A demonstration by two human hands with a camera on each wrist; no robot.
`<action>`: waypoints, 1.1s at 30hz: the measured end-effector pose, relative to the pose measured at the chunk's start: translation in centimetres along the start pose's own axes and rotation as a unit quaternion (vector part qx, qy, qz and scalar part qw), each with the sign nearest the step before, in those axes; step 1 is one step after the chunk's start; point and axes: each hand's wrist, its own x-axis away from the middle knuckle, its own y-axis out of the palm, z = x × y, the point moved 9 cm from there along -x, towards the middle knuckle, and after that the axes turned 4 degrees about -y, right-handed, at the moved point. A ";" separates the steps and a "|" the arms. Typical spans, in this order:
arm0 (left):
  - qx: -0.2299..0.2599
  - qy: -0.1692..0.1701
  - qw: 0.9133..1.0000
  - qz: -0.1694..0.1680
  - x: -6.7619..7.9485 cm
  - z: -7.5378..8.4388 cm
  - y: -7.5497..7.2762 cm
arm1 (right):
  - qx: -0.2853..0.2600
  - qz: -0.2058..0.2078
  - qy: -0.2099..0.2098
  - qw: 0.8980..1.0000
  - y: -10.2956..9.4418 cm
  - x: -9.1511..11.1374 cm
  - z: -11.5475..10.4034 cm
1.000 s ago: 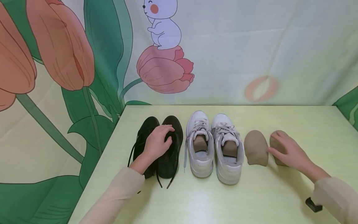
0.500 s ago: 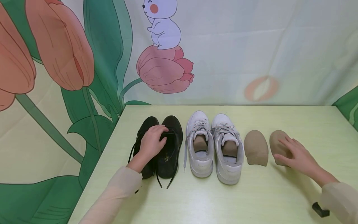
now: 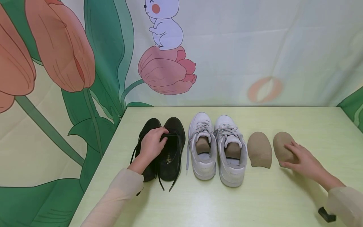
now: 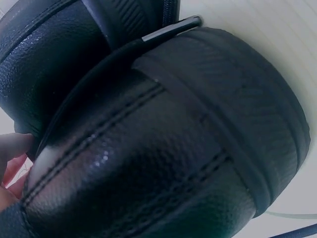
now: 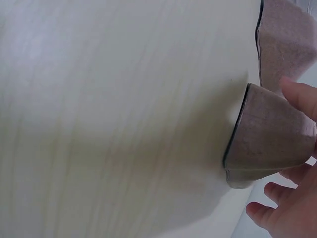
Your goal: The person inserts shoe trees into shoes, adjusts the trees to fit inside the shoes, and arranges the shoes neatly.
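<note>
My left hand (image 3: 152,144) is at the opening of the right-hand black lace-up shoe (image 3: 175,125), and its fingers and thumb pinch the tongue. The left-hand black shoe (image 3: 149,125) lies partly hidden under that hand. In the left wrist view a black heel (image 4: 148,163) fills most of the picture. At the right, my right hand (image 3: 307,160) holds the near end of a tan, moulded toe-shaped shoe insert (image 3: 282,146) between thumb and fingers, on the table. In the right wrist view the thumb lies against one side of that insert (image 5: 270,131), and some fingers stay spread beyond it.
A pair of white sneakers (image 3: 233,179) stands mid-table, with a tan insert (image 3: 233,150) inside each. Another tan insert (image 3: 259,149) lies between them and my right hand. Behind the pale table (image 3: 198,205) hangs a printed cloth (image 3: 227,56). Loose black laces (image 3: 174,185) trail near the black shoes.
My left hand has shifted left and slightly back, exposing more of the shoe's inside. My right hand has slid right and toward me along the insert, which stays in place.
</note>
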 end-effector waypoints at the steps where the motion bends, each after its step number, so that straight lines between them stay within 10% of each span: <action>1: 0.000 0.000 1.000 0.001 0.0 0.0 0.0 | 0.000 -0.001 -0.001 1.000 0.0 0.0 0.0; 17: -0.005 -0.006 1.000 0.006 0.1 -0.4 0.1 | -0.013 -0.021 0.051 0.998 0.2 0.2 0.9; 33: -0.014 -0.002 1.000 0.004 0.1 -0.2 0.1 | 0.015 0.000 0.013 1.000 -0.5 0.2 0.0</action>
